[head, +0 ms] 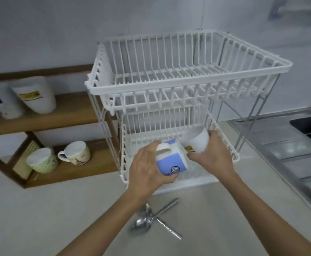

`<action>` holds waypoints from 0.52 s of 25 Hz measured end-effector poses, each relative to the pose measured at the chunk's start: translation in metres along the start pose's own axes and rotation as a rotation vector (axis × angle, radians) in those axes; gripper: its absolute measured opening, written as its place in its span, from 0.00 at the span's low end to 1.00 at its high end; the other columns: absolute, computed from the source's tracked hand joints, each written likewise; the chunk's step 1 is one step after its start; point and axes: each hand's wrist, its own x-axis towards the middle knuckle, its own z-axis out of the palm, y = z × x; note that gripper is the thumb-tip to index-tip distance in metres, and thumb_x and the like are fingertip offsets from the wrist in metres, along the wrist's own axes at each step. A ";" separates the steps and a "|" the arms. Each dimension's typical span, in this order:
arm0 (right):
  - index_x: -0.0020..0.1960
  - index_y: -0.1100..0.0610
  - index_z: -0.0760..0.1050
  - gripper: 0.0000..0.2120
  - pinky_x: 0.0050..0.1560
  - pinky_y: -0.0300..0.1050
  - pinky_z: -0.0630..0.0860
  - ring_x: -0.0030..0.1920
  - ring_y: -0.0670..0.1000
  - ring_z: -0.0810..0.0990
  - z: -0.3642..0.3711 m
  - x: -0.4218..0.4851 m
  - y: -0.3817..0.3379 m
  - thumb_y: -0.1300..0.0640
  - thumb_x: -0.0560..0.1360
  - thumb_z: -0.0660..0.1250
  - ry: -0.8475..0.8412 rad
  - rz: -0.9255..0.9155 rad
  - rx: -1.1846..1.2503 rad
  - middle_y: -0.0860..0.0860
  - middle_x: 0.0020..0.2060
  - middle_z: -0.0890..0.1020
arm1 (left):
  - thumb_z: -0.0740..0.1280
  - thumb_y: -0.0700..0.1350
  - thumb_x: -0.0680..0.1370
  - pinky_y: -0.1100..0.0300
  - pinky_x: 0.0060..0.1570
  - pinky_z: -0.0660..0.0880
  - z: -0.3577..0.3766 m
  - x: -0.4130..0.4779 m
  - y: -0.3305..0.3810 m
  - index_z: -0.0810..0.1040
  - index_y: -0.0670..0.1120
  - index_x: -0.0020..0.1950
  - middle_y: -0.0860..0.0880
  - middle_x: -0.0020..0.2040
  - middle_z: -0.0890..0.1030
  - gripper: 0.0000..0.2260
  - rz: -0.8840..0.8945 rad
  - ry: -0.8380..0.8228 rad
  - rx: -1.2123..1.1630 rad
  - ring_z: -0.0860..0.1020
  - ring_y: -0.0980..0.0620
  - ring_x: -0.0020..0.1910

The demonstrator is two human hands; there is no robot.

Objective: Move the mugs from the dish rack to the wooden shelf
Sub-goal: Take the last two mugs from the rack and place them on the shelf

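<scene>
At the dish rack (169, 85) lower tier: left hand (147, 169) grip wrapping blue mug (171, 161); right hand (212, 154) pinching white mug (197, 140) — mugs touching (likely to knock and chip on lifting).

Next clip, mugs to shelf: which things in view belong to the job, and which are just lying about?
In the job:
- blue mug, in the left hand
- white mug, in the right hand
- dish rack
- wooden shelf, four mugs already on it

Lying about:
- cutlery on the counter
- sink

Spoons (151, 219) crossed on counter (58, 209); steel sink (299, 150) right.
</scene>
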 end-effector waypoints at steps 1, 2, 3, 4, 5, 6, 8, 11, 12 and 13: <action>0.57 0.44 0.63 0.39 0.38 0.44 0.71 0.45 0.49 0.79 0.000 -0.028 -0.011 0.42 0.51 0.76 0.042 0.006 0.137 0.42 0.48 0.77 | 0.79 0.58 0.52 0.67 0.52 0.68 -0.023 -0.021 0.003 0.66 0.52 0.64 0.55 0.56 0.77 0.44 -0.051 0.000 -0.091 0.73 0.55 0.53; 0.55 0.40 0.62 0.38 0.36 0.39 0.71 0.44 0.43 0.78 0.003 -0.062 -0.026 0.41 0.50 0.77 0.074 -0.001 0.220 0.38 0.46 0.77 | 0.79 0.59 0.51 0.68 0.52 0.69 -0.055 -0.048 0.001 0.63 0.57 0.64 0.62 0.57 0.74 0.45 -0.098 0.005 -0.160 0.73 0.58 0.54; 0.54 0.38 0.62 0.38 0.35 0.34 0.71 0.43 0.38 0.78 -0.002 -0.073 -0.028 0.41 0.49 0.77 0.105 0.007 0.300 0.36 0.45 0.77 | 0.79 0.60 0.51 0.70 0.50 0.71 -0.063 -0.053 0.003 0.60 0.63 0.63 0.68 0.57 0.71 0.45 -0.129 0.010 -0.226 0.74 0.61 0.54; 0.54 0.38 0.62 0.38 0.33 0.29 0.70 0.43 0.35 0.78 -0.004 -0.088 -0.034 0.41 0.49 0.77 0.134 0.004 0.368 0.34 0.44 0.77 | 0.79 0.60 0.51 0.71 0.48 0.72 -0.076 -0.064 0.002 0.57 0.68 0.61 0.71 0.56 0.70 0.46 -0.170 0.039 -0.298 0.74 0.64 0.53; 0.54 0.39 0.63 0.37 0.32 0.28 0.71 0.43 0.33 0.77 0.000 -0.107 -0.048 0.42 0.49 0.78 0.139 -0.018 0.426 0.34 0.44 0.77 | 0.80 0.60 0.50 0.72 0.47 0.74 -0.096 -0.076 -0.003 0.55 0.71 0.60 0.73 0.55 0.70 0.47 -0.217 0.080 -0.364 0.75 0.66 0.53; 0.53 0.39 0.64 0.37 0.33 0.26 0.72 0.44 0.33 0.77 0.005 -0.123 -0.061 0.43 0.50 0.78 0.140 -0.038 0.468 0.33 0.45 0.77 | 0.81 0.58 0.50 0.71 0.46 0.75 -0.115 -0.085 -0.008 0.55 0.71 0.60 0.73 0.53 0.71 0.47 -0.260 0.116 -0.420 0.75 0.66 0.52; 0.53 0.37 0.65 0.35 0.36 0.27 0.73 0.46 0.35 0.78 0.015 -0.153 -0.093 0.44 0.51 0.79 0.129 -0.104 0.575 0.31 0.46 0.77 | 0.81 0.56 0.51 0.68 0.46 0.77 -0.142 -0.102 -0.027 0.56 0.70 0.60 0.73 0.51 0.73 0.46 -0.337 0.201 -0.485 0.77 0.65 0.50; 0.54 0.34 0.66 0.36 0.42 0.34 0.77 0.50 0.38 0.79 0.033 -0.184 -0.145 0.45 0.51 0.80 0.061 -0.182 0.670 0.33 0.50 0.78 | 0.80 0.56 0.53 0.63 0.45 0.79 -0.177 -0.115 -0.061 0.58 0.60 0.64 0.73 0.48 0.76 0.46 -0.478 0.332 -0.528 0.80 0.64 0.48; 0.54 0.34 0.67 0.35 0.43 0.35 0.78 0.51 0.38 0.79 0.040 -0.189 -0.163 0.44 0.51 0.79 0.037 -0.201 0.677 0.34 0.50 0.78 | 0.80 0.57 0.53 0.63 0.43 0.80 -0.186 -0.116 -0.073 0.58 0.58 0.64 0.73 0.47 0.77 0.46 -0.514 0.377 -0.528 0.81 0.64 0.47; 0.53 0.35 0.67 0.35 0.43 0.34 0.77 0.51 0.38 0.79 0.047 -0.192 -0.179 0.44 0.51 0.79 0.016 -0.219 0.686 0.33 0.49 0.78 | 0.80 0.58 0.54 0.65 0.41 0.80 -0.192 -0.116 -0.084 0.59 0.57 0.63 0.73 0.46 0.77 0.44 -0.542 0.416 -0.523 0.81 0.64 0.45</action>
